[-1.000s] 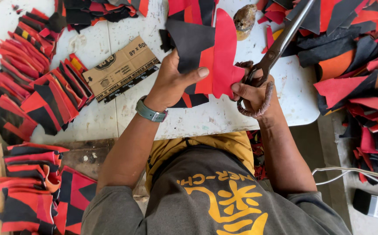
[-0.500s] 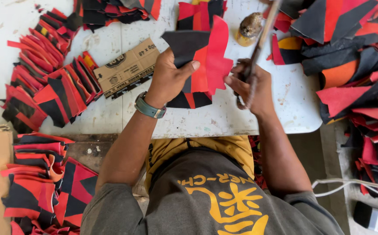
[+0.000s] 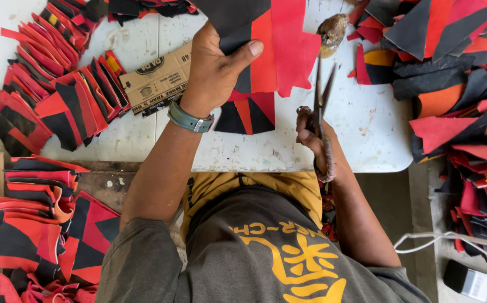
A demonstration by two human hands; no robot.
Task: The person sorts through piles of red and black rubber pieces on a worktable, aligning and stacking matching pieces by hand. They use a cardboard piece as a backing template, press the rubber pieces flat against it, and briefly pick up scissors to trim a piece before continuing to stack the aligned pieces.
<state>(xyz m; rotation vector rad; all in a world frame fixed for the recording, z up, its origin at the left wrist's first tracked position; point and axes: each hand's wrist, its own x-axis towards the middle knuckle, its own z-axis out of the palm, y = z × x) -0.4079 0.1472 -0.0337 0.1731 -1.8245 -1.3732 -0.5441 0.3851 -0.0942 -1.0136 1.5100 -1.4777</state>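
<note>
The left hand (image 3: 212, 70), with a grey-green watch band (image 3: 190, 120) on the wrist, holds a stitched panel of red and black leather-like pieces (image 3: 266, 45) lifted a little above the white, stained tabletop (image 3: 367, 129); the thumb lies flat on top of the panel and the other fingers are hidden under it, so the grip is closed on the panel. The right hand (image 3: 313, 140) is closed around the handles of a pair of long metal scissors (image 3: 322, 98), and the blades point away from the body with only a small opening between them, just beside the right edge of the panel but not yet touching it, as far as I can see. To do this trimming well, I think the panel needs to stay flat and tight between thumb and fingers, so the edge does not fold when the blades come to it, and the thumb is better kept away from the cutting line. It seems wise to open the blades more and bring the edge deep between them. One more red and black panel (image 3: 246, 115) lies on the tabletop under the lifted one, a flat brown cardboard box (image 3: 156, 81) is just beside the left wrist, fanned rows of red and black pieces (image 3: 58, 95) lie to the left, and a loose heap of red, black and orange scraps (image 3: 456, 78) is to the right, well apart from the blades
</note>
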